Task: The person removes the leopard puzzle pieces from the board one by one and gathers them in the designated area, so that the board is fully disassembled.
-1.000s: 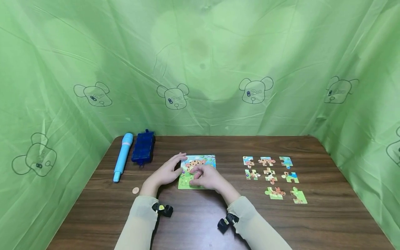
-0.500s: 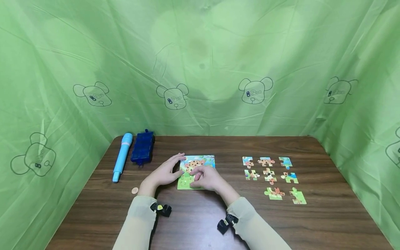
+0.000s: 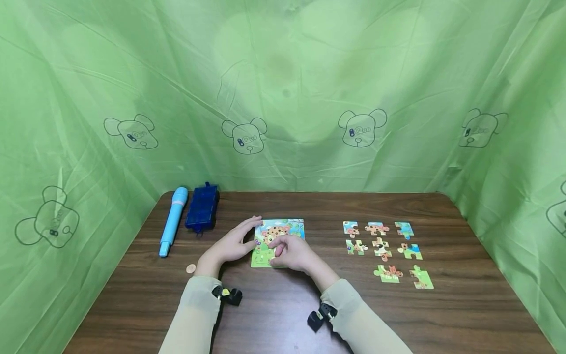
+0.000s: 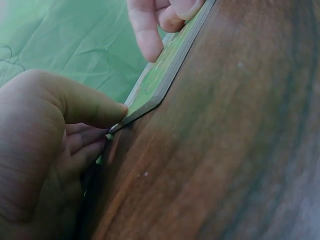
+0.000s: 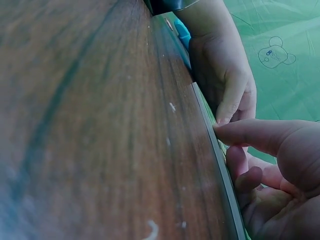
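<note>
A puzzle board (image 3: 265,260) with a spotted cartoon animal on it lies flat on the table in the head view. My left hand (image 3: 232,245) rests along its left side, fingers reaching toward the far left corner. In the left wrist view the left thumb (image 4: 105,107) touches the board's edge near a corner. My right hand (image 3: 292,251) is over the board's lower part, thumb and index fingertips set apart on it, other fingers curled. The right wrist view shows the right thumb (image 5: 250,135) at the board's edge. Whether anything lies between the right fingertips is hidden.
Several loose jigsaw pieces (image 3: 389,274) lie in rows to the right. At the left are a light blue microphone-shaped stick (image 3: 173,221), a dark blue case (image 3: 202,208) and a small round disc (image 3: 190,268). A green curtain (image 3: 283,98) stands behind the table (image 3: 265,314).
Both hands stay at the board with hardly any movement. The right thumb and index shift very slightly over the board's lower part. The loose pieces keep their places.
</note>
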Demonstrator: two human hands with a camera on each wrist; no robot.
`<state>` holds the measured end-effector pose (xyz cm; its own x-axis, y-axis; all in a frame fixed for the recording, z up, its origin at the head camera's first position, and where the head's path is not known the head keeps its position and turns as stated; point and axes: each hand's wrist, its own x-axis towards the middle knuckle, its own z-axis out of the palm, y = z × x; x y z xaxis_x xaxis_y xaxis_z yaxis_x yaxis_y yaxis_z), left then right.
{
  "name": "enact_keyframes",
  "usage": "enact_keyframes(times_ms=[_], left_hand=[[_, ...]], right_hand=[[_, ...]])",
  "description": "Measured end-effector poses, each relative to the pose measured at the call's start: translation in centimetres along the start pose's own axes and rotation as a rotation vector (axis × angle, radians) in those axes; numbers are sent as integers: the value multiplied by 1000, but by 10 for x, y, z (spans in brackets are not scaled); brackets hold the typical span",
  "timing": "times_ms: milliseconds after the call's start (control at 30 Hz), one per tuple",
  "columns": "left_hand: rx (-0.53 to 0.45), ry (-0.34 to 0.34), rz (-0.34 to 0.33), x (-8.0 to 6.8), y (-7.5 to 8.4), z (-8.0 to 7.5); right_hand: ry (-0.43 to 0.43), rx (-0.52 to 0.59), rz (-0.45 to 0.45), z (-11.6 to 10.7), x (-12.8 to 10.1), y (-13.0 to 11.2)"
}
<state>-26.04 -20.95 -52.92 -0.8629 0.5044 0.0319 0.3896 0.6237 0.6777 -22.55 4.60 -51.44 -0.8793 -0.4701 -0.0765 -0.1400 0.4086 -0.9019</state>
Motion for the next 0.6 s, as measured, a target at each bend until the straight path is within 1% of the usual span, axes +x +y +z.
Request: enact_keyframes(times_ms=[100, 300, 600], left_hand=[[-7, -3, 5, 0, 0, 0], [-41, -39, -1, 1, 5, -1], [-48, -39, -2, 2, 5, -1]], right_hand=[[-4, 7, -1, 0, 0, 0], [-11, 27, 5, -1, 0, 1], [-11, 73, -17, -2, 0, 2]])
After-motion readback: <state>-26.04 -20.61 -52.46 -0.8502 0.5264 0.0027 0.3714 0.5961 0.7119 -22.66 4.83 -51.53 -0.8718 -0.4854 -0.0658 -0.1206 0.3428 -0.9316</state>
